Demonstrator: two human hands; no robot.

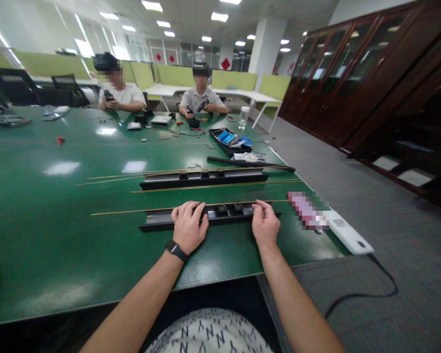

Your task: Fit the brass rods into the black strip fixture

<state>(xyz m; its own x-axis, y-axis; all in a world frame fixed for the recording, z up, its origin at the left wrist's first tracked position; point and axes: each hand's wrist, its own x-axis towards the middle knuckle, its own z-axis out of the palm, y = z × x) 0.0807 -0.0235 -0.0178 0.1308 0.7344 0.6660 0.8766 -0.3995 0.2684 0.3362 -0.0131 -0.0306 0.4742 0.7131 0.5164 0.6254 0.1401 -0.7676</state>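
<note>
Our left hand (189, 226) lies open over the long black rail (159, 220); our right hand (266, 223) pinches a thin golden rod (228, 203).

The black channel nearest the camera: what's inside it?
Small dark blocks sit in the near channel, between the left hand and the right hand. The left hand covers part of the channel, so whatever lies beneath its fingers cannot be seen.

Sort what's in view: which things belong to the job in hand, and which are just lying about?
Job: near black channel; thin rod along it; probably the similar far channel.

Lying about, apparently: white corded device; pink item; white gloves; clear bottle; black tray.
</note>
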